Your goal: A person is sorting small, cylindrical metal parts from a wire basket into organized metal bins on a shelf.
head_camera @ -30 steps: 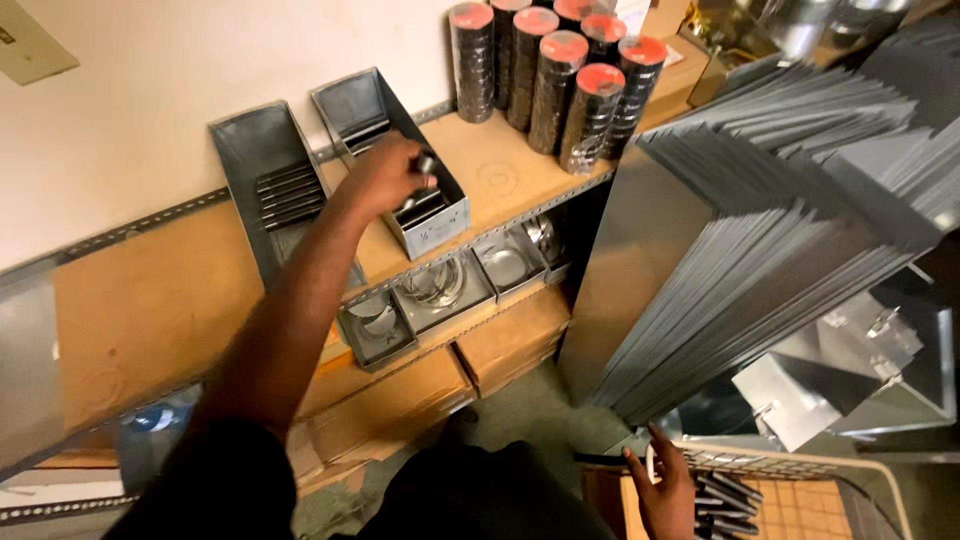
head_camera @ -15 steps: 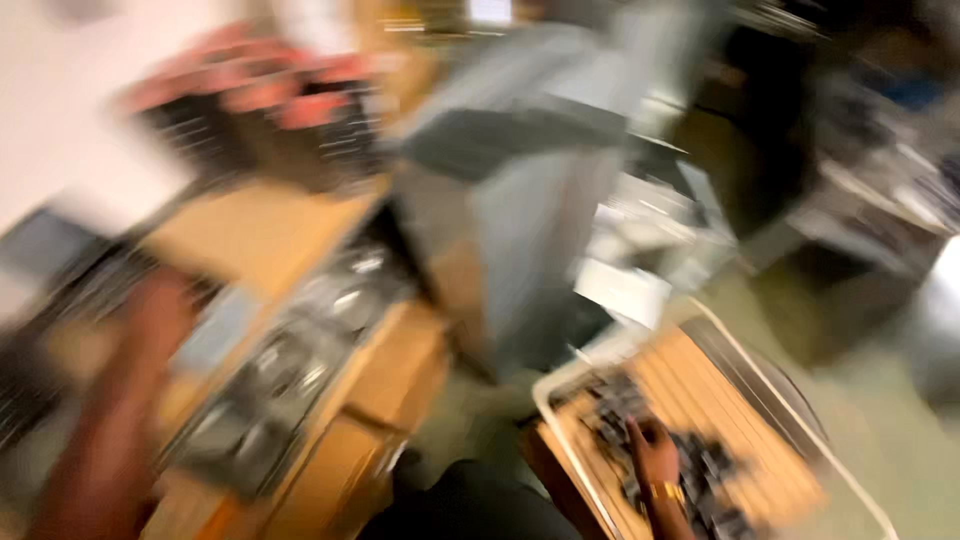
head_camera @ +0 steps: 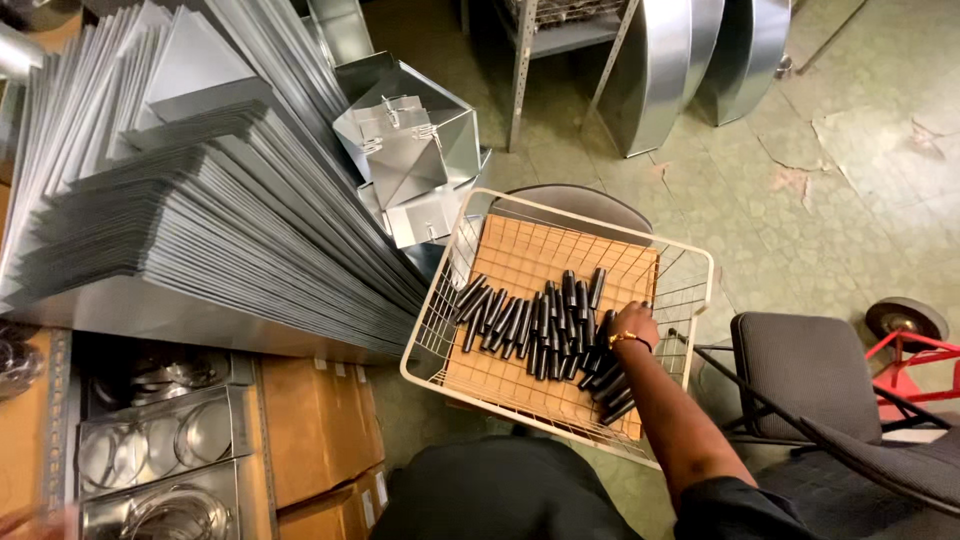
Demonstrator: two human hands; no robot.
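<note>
Down in the white wire basket (head_camera: 690, 262), the right hand (head_camera: 628, 325) now rests on the dark metal strips (head_camera: 535, 325); 1 second ago the view faced the shelf, left hand on a tray. Fingers curl down among the strips at the pile's right end; whether they pinch any cannot be told. Strips lie side by side on cardboard, long axes running near to far.

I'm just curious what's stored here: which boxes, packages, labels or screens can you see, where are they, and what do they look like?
Brown cardboard boxes: plain, rectangular, low on the left beside the metal trays, under the stacked metal sheets.
Cardboard liner: flat tan sheet lining the white wire basket, under the black tubes that the right hand reaches into.
No labels, signs or screens show.
</note>
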